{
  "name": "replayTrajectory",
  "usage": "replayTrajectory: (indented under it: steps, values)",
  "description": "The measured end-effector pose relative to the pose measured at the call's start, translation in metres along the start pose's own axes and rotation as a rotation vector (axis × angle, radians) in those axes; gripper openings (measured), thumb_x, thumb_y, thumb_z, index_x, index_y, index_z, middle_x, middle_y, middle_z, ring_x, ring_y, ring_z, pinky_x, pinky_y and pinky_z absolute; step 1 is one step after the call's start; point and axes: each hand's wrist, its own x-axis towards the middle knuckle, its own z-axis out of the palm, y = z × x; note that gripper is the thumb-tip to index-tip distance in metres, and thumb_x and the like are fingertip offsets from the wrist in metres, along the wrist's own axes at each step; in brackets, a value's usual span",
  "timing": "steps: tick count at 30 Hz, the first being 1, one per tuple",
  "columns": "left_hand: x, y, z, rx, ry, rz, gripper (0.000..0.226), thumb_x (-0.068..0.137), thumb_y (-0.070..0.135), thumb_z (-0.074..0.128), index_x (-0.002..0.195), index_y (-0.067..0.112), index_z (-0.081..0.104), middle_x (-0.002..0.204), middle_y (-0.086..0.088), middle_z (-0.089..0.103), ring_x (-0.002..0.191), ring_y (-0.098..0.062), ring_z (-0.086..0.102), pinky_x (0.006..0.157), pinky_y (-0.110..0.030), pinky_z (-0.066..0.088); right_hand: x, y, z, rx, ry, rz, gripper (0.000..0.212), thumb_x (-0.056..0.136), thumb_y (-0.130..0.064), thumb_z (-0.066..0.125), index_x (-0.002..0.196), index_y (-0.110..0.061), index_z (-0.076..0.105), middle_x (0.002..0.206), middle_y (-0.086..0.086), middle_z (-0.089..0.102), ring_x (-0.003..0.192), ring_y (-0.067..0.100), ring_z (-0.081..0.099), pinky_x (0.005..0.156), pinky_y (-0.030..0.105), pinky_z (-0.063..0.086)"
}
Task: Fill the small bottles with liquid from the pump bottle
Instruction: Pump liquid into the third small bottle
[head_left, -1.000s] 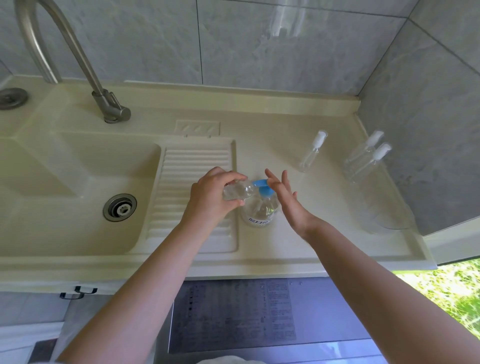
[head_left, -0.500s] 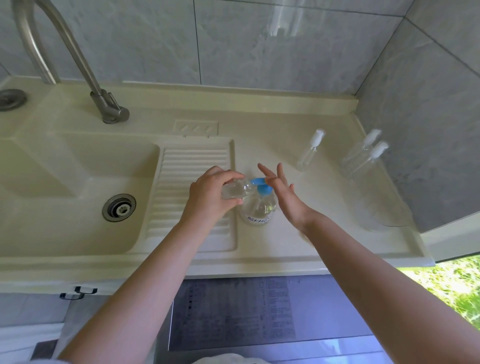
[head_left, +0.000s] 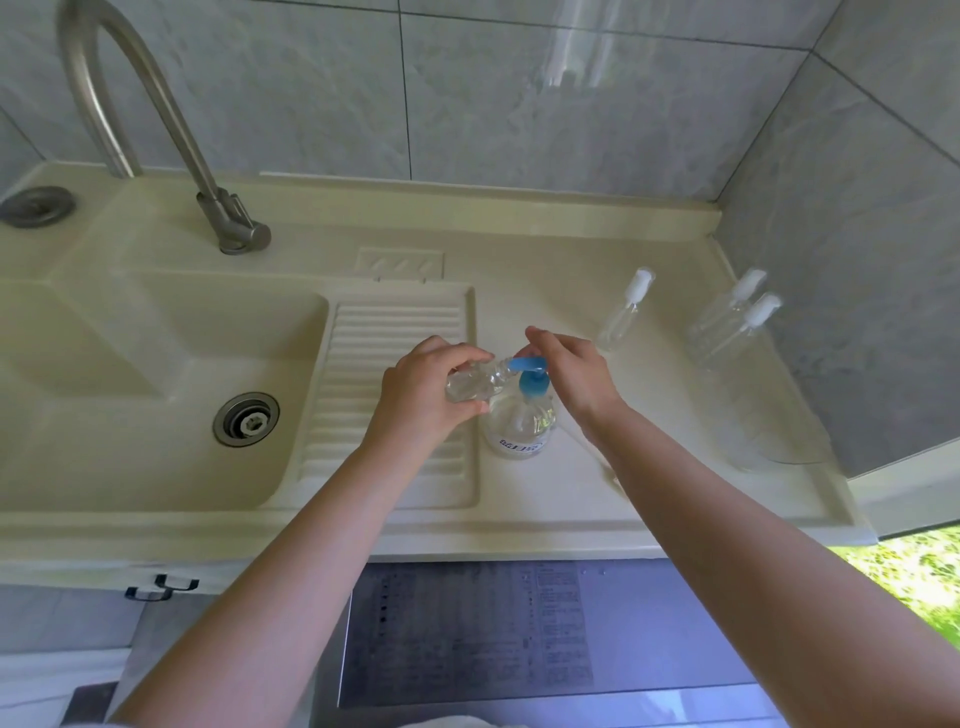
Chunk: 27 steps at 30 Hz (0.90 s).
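Observation:
A clear pump bottle (head_left: 521, 423) with a blue pump head (head_left: 531, 375) stands on the cream counter (head_left: 571, 499), right of the ribbed drainboard. My left hand (head_left: 423, 397) grips a small clear bottle (head_left: 475, 383), tilted with its mouth against the blue spout. My right hand (head_left: 569, 371) presses its straight fingers down on top of the pump head. Three more small clear bottles with white caps stand further right: one (head_left: 623, 312) behind my right hand and two (head_left: 727, 322) near the wall.
A sink basin (head_left: 130, 374) with a drain lies to the left under a curved steel tap (head_left: 156, 130). Grey tiled walls close the back and right sides. A clear plastic container (head_left: 779, 441) sits at the counter's right edge. An appliance top lies below the counter's front edge.
My right hand has come down from beside the pump head onto its top. My left hand keeps the small bottle at the spout.

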Motion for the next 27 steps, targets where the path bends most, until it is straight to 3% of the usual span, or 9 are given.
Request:
replayTrajectory:
  steps: [4,10,18,23,27]
  values:
    - [0.0,0.0,0.0,0.004,-0.002,0.001,0.054,0.059,0.021,0.089,0.107,0.035,0.07,0.095,0.011,0.057,0.087,-0.008,0.06,0.087,-0.043,0.051,0.013,-0.011,0.002,-0.012,0.008,0.04,0.042,0.094,-0.041,0.049,0.067,-0.02,0.074,0.083,-0.004,0.073,0.083,0.016,0.059,0.072,0.027,0.041]
    - [0.0,0.003,-0.002,0.013,-0.003,-0.001,0.053,0.06,0.02,0.089,0.108,0.034,0.07,0.094,0.011,0.057,0.086,-0.008,0.059,0.087,-0.04,0.051,0.025,-0.014,0.006,-0.107,-0.028,0.105,0.043,0.093,-0.041,0.049,0.062,-0.021,0.073,0.084,0.0,0.072,0.082,0.02,0.058,0.077,0.031,0.044]
    - [0.001,0.005,-0.003,0.016,-0.006,0.006,0.053,0.06,0.02,0.088,0.107,0.035,0.071,0.092,0.012,0.055,0.085,-0.009,0.06,0.086,-0.041,0.051,0.033,-0.021,0.004,-0.136,-0.07,0.147,0.05,0.096,-0.043,0.042,0.066,-0.018,0.074,0.084,-0.002,0.074,0.096,0.023,0.063,0.093,0.037,0.049]
    - [0.002,0.005,-0.003,0.019,-0.007,0.003,0.053,0.06,0.02,0.089,0.107,0.035,0.071,0.092,0.011,0.056,0.086,-0.01,0.06,0.086,-0.041,0.051,0.029,-0.018,0.004,-0.123,-0.084,0.106,0.047,0.097,-0.041,0.043,0.071,-0.018,0.074,0.08,-0.004,0.071,0.085,0.018,0.058,0.079,0.03,0.045]
    - [0.002,0.004,-0.002,0.008,0.001,-0.002,0.053,0.06,0.02,0.089,0.107,0.035,0.071,0.093,0.011,0.057,0.084,-0.006,0.058,0.086,-0.04,0.051,0.014,-0.004,-0.002,-0.07,-0.07,0.047,0.04,0.097,-0.043,0.047,0.079,-0.02,0.074,0.095,0.0,0.071,0.087,0.017,0.059,0.074,0.027,0.043]
